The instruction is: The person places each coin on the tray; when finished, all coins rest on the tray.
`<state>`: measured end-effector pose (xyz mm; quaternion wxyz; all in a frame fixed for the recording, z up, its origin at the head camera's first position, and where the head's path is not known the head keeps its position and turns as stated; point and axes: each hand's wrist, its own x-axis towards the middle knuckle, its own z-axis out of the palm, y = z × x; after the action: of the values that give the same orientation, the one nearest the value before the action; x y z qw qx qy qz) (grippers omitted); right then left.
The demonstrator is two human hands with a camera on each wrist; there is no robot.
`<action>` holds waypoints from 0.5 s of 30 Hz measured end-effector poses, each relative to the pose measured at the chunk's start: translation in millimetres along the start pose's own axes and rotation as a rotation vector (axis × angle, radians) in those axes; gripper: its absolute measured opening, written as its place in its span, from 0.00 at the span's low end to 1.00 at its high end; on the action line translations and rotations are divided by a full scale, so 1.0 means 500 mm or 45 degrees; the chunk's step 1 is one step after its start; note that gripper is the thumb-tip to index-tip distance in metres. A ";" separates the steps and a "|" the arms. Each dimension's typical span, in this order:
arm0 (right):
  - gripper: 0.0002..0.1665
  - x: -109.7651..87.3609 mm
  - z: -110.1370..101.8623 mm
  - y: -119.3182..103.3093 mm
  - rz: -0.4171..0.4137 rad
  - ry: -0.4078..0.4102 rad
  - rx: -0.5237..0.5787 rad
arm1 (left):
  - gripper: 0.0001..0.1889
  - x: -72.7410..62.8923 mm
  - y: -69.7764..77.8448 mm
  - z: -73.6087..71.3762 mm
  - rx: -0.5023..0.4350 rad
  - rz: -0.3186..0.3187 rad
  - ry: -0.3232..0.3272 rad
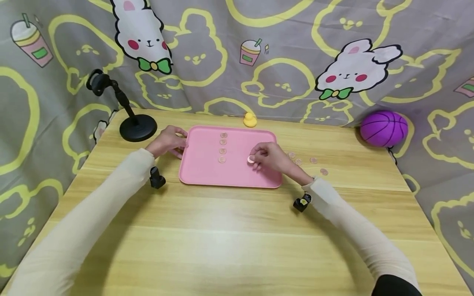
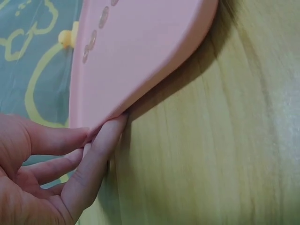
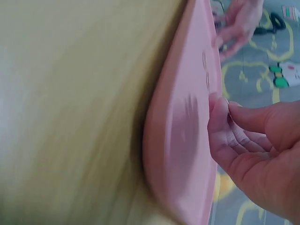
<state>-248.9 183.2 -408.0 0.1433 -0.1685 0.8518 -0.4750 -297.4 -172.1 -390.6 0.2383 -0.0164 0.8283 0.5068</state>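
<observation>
Copper-coloured, one coin (image 1: 251, 159) is pinched between thumb and fingers of the right hand (image 1: 270, 156), over the right half of the pink tray (image 1: 200, 162). The left hand (image 1: 166, 142) grips the tray's left rim. Four lined-up coins (image 1: 222, 159) lie on the tray, left of its middle. Beyond its right edge, loose coins (image 1: 324, 172) are scattered on the wooden table (image 1: 222, 246). A yellow duck (image 1: 249, 120) sits just behind the tray, a black stand (image 1: 138, 128) off its far left corner, and a purple ball (image 1: 384, 128) well apart to its right.
</observation>
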 end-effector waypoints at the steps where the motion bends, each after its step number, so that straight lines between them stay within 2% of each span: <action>1: 0.07 0.001 0.008 -0.005 -0.002 -0.011 0.007 | 0.28 0.000 0.001 0.001 0.003 0.003 0.003; 5: 0.07 0.004 0.034 -0.023 0.011 -0.038 0.019 | 0.27 0.000 0.001 0.006 0.017 0.013 0.019; 15: 0.06 0.022 0.086 -0.050 0.056 -0.118 0.091 | 0.33 0.003 -0.011 0.002 0.011 0.021 -0.001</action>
<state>-237.4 133.6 -409.5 0.1989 -0.1664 0.8301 -0.4937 -296.8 -173.7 -396.0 0.2344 -0.0083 0.8305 0.5052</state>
